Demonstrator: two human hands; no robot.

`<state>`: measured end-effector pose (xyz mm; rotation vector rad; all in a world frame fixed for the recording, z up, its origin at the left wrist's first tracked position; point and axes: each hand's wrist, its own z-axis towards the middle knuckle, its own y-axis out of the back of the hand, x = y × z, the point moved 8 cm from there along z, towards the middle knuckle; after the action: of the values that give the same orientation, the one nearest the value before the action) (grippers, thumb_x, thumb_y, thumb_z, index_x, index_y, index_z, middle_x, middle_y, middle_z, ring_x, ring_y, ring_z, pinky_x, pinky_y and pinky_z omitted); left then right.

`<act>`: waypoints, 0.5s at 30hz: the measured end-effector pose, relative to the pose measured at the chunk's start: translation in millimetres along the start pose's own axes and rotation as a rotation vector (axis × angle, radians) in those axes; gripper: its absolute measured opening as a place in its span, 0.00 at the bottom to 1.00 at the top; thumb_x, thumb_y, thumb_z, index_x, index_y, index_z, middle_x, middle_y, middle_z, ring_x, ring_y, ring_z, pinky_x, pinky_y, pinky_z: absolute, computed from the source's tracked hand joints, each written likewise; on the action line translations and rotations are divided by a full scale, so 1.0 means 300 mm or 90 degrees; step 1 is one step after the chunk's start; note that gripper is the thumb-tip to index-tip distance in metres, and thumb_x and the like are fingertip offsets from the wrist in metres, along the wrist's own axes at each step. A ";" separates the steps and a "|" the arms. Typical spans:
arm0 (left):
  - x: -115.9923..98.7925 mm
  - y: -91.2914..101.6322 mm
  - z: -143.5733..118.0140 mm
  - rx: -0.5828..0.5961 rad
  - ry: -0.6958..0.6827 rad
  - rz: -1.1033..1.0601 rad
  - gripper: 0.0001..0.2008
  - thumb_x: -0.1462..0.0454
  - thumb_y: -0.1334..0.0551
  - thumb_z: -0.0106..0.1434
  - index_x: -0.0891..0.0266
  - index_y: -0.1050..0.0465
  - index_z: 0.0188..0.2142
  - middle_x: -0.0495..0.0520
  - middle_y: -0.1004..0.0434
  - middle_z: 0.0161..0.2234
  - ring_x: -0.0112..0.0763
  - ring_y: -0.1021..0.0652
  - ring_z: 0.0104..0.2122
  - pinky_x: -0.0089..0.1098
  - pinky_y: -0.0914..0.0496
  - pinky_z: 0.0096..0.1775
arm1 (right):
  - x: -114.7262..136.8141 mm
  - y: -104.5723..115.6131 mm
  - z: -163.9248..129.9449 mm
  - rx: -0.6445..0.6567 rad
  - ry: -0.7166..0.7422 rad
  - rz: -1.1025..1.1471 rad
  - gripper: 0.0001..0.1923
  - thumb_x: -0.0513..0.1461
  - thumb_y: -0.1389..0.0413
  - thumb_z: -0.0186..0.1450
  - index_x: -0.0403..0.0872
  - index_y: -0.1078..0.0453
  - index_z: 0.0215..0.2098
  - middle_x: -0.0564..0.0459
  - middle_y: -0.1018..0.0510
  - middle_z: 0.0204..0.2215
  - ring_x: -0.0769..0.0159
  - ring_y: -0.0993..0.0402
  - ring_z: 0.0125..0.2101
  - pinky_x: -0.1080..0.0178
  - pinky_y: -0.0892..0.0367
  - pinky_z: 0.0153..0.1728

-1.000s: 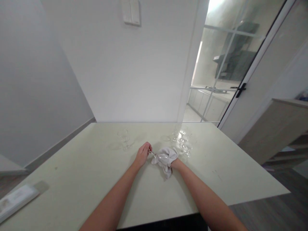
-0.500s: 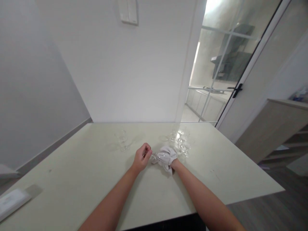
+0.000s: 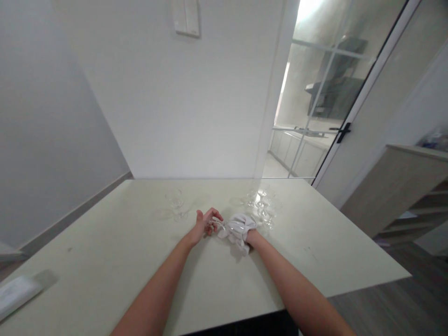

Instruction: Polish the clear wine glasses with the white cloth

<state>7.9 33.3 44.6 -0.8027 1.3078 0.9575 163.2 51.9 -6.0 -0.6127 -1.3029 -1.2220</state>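
One white cloth (image 3: 239,229); one held glass (image 3: 227,226); one lone glass (image 3: 176,204); several clustered glasses (image 3: 263,205)

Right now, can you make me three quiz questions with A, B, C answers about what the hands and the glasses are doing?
1. Where is the lone glass?
A. left of the hands
B. on the floor
C. inside the cloth

2. What colour is the cloth?
A. red
B. white
C. black

3. What is the left hand doing?
A. lying flat on the table
B. pinching the base end of a wine glass
C. pressing the wall switch

Answers:
A, it stands alone left of both hands.
B, the cloth bunched over the right hand is white.
B, its fingertips meet at the base.
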 end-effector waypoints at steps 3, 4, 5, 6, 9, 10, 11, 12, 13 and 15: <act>0.024 0.009 -0.005 0.009 0.062 -0.046 0.50 0.25 0.72 0.46 0.60 0.35 0.37 0.59 0.25 0.40 0.27 0.31 0.22 0.26 0.47 0.18 | -0.006 0.005 0.000 0.014 -0.040 -0.026 0.13 0.50 0.35 0.50 0.51 0.24 0.26 0.49 0.18 0.41 0.51 0.28 0.51 0.47 0.47 0.64; 0.029 0.010 -0.008 0.011 0.078 -0.055 0.50 0.25 0.74 0.46 0.60 0.35 0.37 0.59 0.24 0.39 0.26 0.32 0.21 0.25 0.48 0.18 | -0.006 0.007 -0.001 0.009 -0.051 -0.024 0.13 0.50 0.34 0.49 0.52 0.24 0.26 0.50 0.18 0.40 0.51 0.29 0.51 0.46 0.48 0.65; 0.032 0.010 -0.011 0.015 0.092 -0.061 0.51 0.26 0.75 0.45 0.60 0.35 0.36 0.59 0.24 0.38 0.26 0.32 0.21 0.25 0.49 0.17 | 0.000 0.006 -0.002 0.007 -0.054 -0.021 0.12 0.50 0.34 0.49 0.52 0.24 0.26 0.50 0.18 0.40 0.52 0.29 0.51 0.46 0.48 0.65; 0.034 0.009 -0.014 0.020 0.103 -0.065 0.51 0.26 0.76 0.45 0.60 0.34 0.35 0.58 0.24 0.36 0.26 0.33 0.20 0.26 0.50 0.17 | 0.008 0.003 -0.005 0.007 -0.054 -0.008 0.12 0.49 0.34 0.48 0.51 0.24 0.26 0.50 0.19 0.39 0.52 0.28 0.50 0.47 0.46 0.64; 0.030 -0.001 -0.021 0.040 0.124 -0.069 0.51 0.26 0.76 0.45 0.60 0.34 0.34 0.56 0.26 0.29 0.26 0.35 0.18 0.26 0.52 0.17 | 0.039 -0.008 -0.020 -0.021 -0.066 0.081 0.13 0.49 0.35 0.51 0.50 0.25 0.30 0.49 0.20 0.37 0.55 0.26 0.43 0.49 0.33 0.54; 0.026 -0.005 -0.021 0.040 0.123 -0.071 0.51 0.26 0.75 0.45 0.60 0.34 0.33 0.55 0.26 0.28 0.25 0.35 0.18 0.26 0.52 0.17 | 0.045 -0.010 -0.026 -0.037 -0.080 0.117 0.14 0.50 0.36 0.53 0.50 0.25 0.32 0.49 0.20 0.36 0.56 0.25 0.40 0.51 0.29 0.49; 0.022 -0.007 -0.018 0.034 0.117 -0.073 0.51 0.26 0.75 0.45 0.59 0.34 0.33 0.55 0.26 0.28 0.25 0.35 0.18 0.26 0.51 0.17 | 0.047 -0.015 -0.033 -0.049 -0.103 0.155 0.16 0.51 0.37 0.54 0.50 0.25 0.33 0.50 0.20 0.34 0.57 0.25 0.37 0.53 0.27 0.43; 0.019 -0.007 -0.013 0.020 0.107 -0.073 0.50 0.25 0.74 0.46 0.59 0.35 0.33 0.55 0.25 0.29 0.25 0.35 0.18 0.26 0.51 0.17 | 0.048 -0.018 -0.040 -0.062 -0.124 0.192 0.17 0.52 0.36 0.53 0.49 0.26 0.33 0.51 0.21 0.32 0.59 0.25 0.34 0.55 0.26 0.39; 0.017 -0.004 -0.007 0.000 0.095 -0.073 0.49 0.25 0.74 0.46 0.59 0.35 0.33 0.55 0.25 0.30 0.25 0.34 0.18 0.26 0.51 0.17 | 0.049 -0.022 -0.044 -0.070 -0.138 0.222 0.18 0.52 0.35 0.52 0.49 0.26 0.32 0.52 0.21 0.30 0.60 0.26 0.32 0.57 0.26 0.35; 0.020 0.005 0.007 -0.043 0.068 -0.060 0.47 0.25 0.71 0.48 0.59 0.36 0.33 0.54 0.25 0.31 0.24 0.34 0.17 0.25 0.51 0.17 | 0.052 -0.026 -0.047 -0.079 -0.148 0.277 0.18 0.51 0.33 0.48 0.48 0.27 0.30 0.55 0.23 0.27 0.63 0.27 0.29 0.61 0.27 0.32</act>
<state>7.6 36.5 39.0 -0.9710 1.3226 0.8975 158.8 31.9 3.1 -1.0927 -1.2041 -0.8930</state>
